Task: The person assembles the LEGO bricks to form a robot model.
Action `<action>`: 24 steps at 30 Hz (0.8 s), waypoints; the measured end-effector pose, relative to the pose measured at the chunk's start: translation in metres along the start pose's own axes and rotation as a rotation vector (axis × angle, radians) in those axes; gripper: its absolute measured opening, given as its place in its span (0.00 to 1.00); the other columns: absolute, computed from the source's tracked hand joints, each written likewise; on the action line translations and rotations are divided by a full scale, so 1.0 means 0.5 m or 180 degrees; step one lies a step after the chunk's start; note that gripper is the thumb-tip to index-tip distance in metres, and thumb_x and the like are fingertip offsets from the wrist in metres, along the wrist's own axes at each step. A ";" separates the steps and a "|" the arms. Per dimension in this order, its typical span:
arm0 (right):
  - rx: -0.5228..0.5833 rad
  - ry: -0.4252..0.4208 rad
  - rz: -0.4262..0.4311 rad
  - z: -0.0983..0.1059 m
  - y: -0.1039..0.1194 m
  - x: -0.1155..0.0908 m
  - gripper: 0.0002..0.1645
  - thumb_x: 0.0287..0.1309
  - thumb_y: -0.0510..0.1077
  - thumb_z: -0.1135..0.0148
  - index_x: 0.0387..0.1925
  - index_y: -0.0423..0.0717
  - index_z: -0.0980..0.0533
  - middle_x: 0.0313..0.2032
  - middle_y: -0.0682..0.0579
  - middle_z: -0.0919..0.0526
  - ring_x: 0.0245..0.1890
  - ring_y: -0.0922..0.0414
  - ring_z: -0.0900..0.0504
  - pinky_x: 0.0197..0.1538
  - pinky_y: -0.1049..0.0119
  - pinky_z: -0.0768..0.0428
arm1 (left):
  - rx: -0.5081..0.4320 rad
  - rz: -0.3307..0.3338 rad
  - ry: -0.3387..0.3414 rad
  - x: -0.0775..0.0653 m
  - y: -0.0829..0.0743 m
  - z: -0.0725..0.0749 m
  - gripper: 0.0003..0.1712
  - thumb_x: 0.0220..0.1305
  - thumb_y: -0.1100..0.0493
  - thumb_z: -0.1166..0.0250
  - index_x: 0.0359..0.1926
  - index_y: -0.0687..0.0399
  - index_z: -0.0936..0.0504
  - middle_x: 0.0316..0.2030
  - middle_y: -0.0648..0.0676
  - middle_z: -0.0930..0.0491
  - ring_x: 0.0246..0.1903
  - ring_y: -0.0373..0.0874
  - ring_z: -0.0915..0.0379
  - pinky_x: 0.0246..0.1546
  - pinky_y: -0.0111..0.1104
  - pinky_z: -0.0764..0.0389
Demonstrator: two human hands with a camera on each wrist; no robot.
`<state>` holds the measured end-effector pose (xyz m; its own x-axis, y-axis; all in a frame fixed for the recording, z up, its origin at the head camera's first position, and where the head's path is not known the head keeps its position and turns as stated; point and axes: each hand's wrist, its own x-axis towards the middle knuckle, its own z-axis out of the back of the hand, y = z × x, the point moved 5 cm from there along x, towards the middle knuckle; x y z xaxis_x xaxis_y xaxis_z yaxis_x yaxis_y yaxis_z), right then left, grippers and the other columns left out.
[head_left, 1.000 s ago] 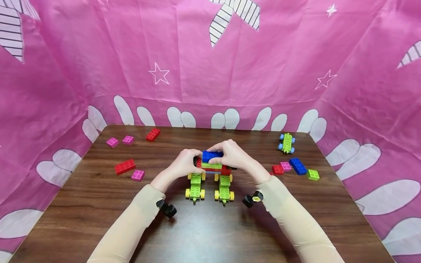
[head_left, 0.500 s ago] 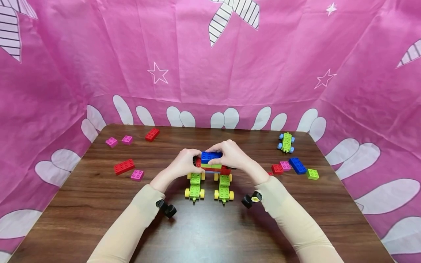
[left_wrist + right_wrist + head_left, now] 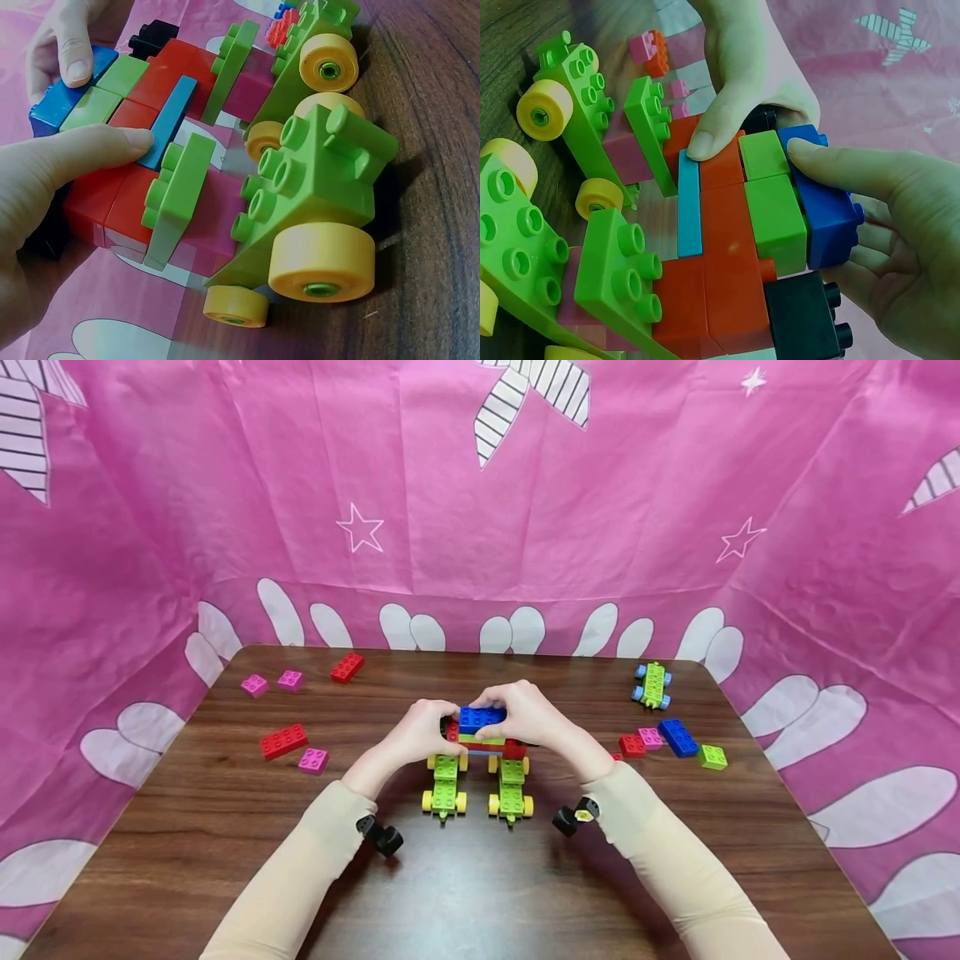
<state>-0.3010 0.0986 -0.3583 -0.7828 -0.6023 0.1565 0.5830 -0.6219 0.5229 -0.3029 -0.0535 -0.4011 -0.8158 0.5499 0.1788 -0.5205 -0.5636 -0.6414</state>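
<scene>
My left hand (image 3: 414,732) grips the left end of a built stack of toy building bricks, its thumb on the thin light-blue piece (image 3: 171,124) and red bricks (image 3: 731,270). My right hand (image 3: 528,713) pinches a blue brick (image 3: 476,720) lying on top of two lime-green bricks (image 3: 776,217). Black bricks (image 3: 804,315) sit at the stack's ends. Underneath, green plates (image 3: 180,199) and pink bricks (image 3: 214,225) join the stack to two green wheeled bases (image 3: 446,789) with yellow wheels (image 3: 322,261), side by side on the table. My right fingers partly hide the blue brick.
On the left of the wooden table (image 3: 225,827) lie red bricks (image 3: 284,742) and pink bricks (image 3: 313,761). To the right are a blue brick (image 3: 678,738), a lime brick (image 3: 713,757), red and pink bricks, and a green base with blue wheels (image 3: 654,686). A pink cloth surrounds the back.
</scene>
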 end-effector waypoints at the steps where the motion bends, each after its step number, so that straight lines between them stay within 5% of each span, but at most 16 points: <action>1: 0.0021 0.0007 0.0016 0.000 -0.001 0.000 0.22 0.46 0.48 0.24 0.44 0.44 0.17 0.39 0.50 0.12 0.37 0.57 0.16 0.43 0.64 0.17 | 0.0001 0.0007 0.0002 0.000 0.001 -0.001 0.21 0.44 0.58 0.21 0.39 0.62 0.18 0.32 0.53 0.18 0.30 0.42 0.29 0.32 0.29 0.23; 14: 0.0201 0.0066 0.0307 0.008 0.003 0.001 0.21 0.52 0.47 0.28 0.47 0.42 0.17 0.42 0.49 0.13 0.39 0.58 0.16 0.43 0.66 0.18 | 0.0017 -0.0004 0.0000 0.000 0.001 0.001 0.21 0.45 0.57 0.21 0.39 0.61 0.18 0.33 0.53 0.17 0.30 0.41 0.28 0.32 0.28 0.23; 24: 0.0112 0.0338 0.0051 0.013 0.010 0.021 0.21 0.51 0.48 0.28 0.46 0.42 0.16 0.40 0.47 0.12 0.40 0.55 0.13 0.44 0.63 0.17 | 0.0011 0.0016 -0.0015 0.000 0.001 0.001 0.21 0.44 0.57 0.21 0.37 0.61 0.18 0.32 0.53 0.17 0.29 0.40 0.27 0.31 0.28 0.22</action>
<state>-0.3078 0.0922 -0.3484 -0.7448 -0.6629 0.0763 0.5858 -0.5948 0.5504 -0.3035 -0.0541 -0.4009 -0.8196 0.5442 0.1791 -0.5173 -0.5685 -0.6397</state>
